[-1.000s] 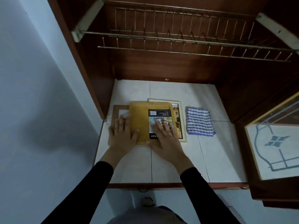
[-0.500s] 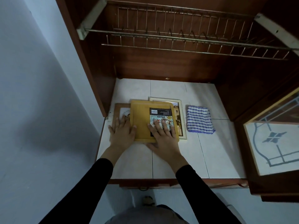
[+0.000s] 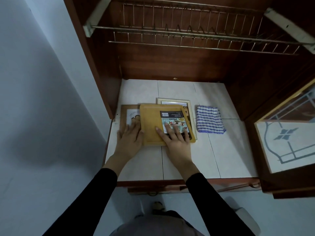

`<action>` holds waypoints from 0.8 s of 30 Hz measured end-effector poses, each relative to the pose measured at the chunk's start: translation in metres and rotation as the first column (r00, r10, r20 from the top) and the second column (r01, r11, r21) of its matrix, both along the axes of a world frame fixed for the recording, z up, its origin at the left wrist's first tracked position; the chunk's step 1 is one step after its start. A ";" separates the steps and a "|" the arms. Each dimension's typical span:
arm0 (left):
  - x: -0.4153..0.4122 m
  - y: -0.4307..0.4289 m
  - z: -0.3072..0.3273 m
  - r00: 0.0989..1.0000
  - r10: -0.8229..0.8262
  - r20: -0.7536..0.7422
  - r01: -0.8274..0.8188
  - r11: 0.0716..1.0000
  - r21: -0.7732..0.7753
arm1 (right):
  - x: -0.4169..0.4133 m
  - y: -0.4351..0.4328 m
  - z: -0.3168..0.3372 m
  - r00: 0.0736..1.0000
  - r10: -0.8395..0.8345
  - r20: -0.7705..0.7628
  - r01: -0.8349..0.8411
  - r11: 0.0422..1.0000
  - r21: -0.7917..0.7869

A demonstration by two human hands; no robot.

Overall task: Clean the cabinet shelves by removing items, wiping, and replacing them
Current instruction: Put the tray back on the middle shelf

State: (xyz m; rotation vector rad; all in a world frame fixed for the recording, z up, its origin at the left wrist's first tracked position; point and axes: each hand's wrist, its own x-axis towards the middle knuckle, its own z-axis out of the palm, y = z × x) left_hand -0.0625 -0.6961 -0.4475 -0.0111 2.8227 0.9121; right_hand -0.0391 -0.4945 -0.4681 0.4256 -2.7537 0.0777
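tray: yellow wooden tray (image 3: pixel 153 125) with a printed label, lying flat mid-shelf, overlapping a brown frame (image 3: pixel 125 114) at left and a pale beaded frame (image 3: pixel 175 101) behind
cloth: blue-white checked cloth (image 3: pixel 210 119) folded, lying just right of the frames, apart from them
left hand (image 3: pixel 130 138): lying flat, fingers spread, gripping nothing, pressing on the brown frame at the tray's left edge
right hand (image 3: pixel 176 139): resting flat and open on the tray's label
cabinet: tiled shelf (image 3: pixel 187 160) holding all of it; wire rack (image 3: pixel 196 36) sitting bare above

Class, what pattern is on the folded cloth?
Blue and white checks on the cloth, head view.
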 end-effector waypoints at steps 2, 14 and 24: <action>0.007 -0.007 0.002 1.000 -0.025 -0.015 0.025 1.000 -0.013 | 0.004 0.001 0.003 0.999 -0.025 -0.027 0.025 1.000 0.005; 0.037 -0.010 0.026 0.985 -0.150 -0.080 0.145 0.987 -0.073 | 0.059 0.017 0.016 0.956 -0.212 -0.204 0.189 0.974 -0.126; 0.079 0.030 0.029 0.977 -0.202 -0.070 0.191 0.972 -0.136 | 0.131 0.045 0.024 0.919 -0.292 -0.264 0.253 0.952 -0.173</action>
